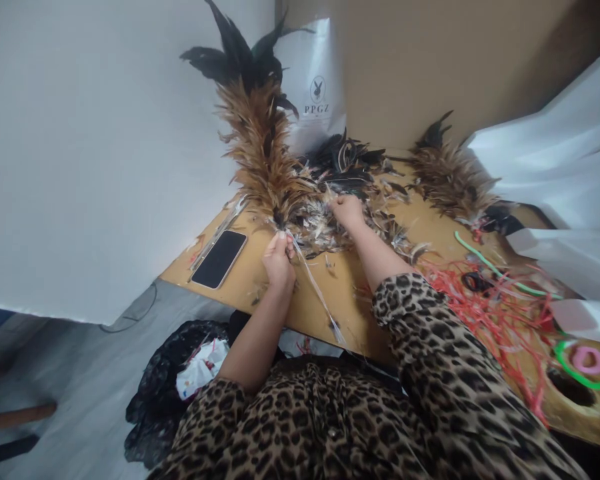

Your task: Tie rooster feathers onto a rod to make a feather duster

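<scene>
My left hand (pixel 279 257) is closed around the lower end of a tall feather plume (pixel 263 140), which stands upright with brown feathers below and long black ones on top. White strings (pixel 316 287) trail from that hand down over the table edge. Over a pile of loose feathers (pixel 317 223), my right hand (pixel 347 212) has its fingers pinched together. Whatever lies between those fingertips is too small to make out; it may be a feather from the pile. Longer black feathers (pixel 347 163) lie just behind it.
A phone (pixel 220 259) lies on the table (pixel 350 280) at left. Another feather bundle (pixel 450 175), red strips (pixel 500 320) and a green cord (pixel 500 270) are at right. A white printed bag (pixel 313 80) stands behind. Below left, a black plastic bag (pixel 155 380) sits on the floor.
</scene>
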Demonstrator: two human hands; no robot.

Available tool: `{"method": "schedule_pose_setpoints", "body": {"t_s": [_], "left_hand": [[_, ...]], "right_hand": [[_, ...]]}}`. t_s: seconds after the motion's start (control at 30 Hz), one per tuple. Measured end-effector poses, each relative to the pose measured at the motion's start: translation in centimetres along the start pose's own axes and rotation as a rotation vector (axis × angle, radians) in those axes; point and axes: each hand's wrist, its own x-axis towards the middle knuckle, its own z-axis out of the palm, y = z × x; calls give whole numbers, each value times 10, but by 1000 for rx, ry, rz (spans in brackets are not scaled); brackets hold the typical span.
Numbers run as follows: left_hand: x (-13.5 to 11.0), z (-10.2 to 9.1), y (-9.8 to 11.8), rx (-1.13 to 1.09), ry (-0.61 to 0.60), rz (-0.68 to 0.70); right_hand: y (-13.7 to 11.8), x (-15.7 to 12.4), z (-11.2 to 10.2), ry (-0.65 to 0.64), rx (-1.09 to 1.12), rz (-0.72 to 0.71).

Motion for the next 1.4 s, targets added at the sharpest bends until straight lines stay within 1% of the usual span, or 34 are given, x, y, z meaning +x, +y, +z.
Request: {"method": "schedule_pose_setpoints", "body": {"t_s": [0.07, 0.17, 0.27, 0.33, 0.4, 0.5, 0.6, 0.67, 0.73, 0.83, 0.9, 1.0, 1.03, 1.17, 1.27, 1.4], "left_hand": [[1, -1, 0, -11, 4, 7], [1, -2, 1, -17, 16, 25], [1, -2, 2, -21, 16, 41], [1, -1, 3, -27, 17, 42], [0, -1, 3, -32, 22, 41], [1, -1, 3, -37, 20, 37], [1, -2, 3, -44, 23, 31], [1, -2, 3, -48, 27, 26], [2, -2, 4, -56, 26, 20], [2, -1, 4, -71, 28, 3], [1, -1, 4, -79, 31, -7], [1, -1, 4, -77, 30, -9], [1, -1, 4, -72, 31, -7], [2, -1, 2, -47, 58, -6], [2, -1, 1, -34, 76, -5], [3, -1, -3, -17, 90, 0]], "right_hand": [[-8, 2, -1, -10, -67, -5], [-28, 0, -1, -56, -194, -66], [-47, -2, 3, -112, -403, -142], [-54, -3, 8, -137, -533, -178], [-58, -1, 15, -163, -614, -213], [-59, 2, 26, -210, -677, -239], [-57, 7, 32, -255, -690, -209], [-54, 10, 33, -256, -661, -162], [-50, 13, 30, -228, -585, -85], [-40, 17, 21, -189, -299, 35], [-34, 17, 14, -192, -108, 61], [-27, 16, 7, -196, 40, 87], [-26, 15, 5, -196, 130, 130], [-24, 5, -5, -253, 627, 333], [-26, -12, -15, -313, 819, 343], [-34, -45, -21, -338, 955, 293]]}}
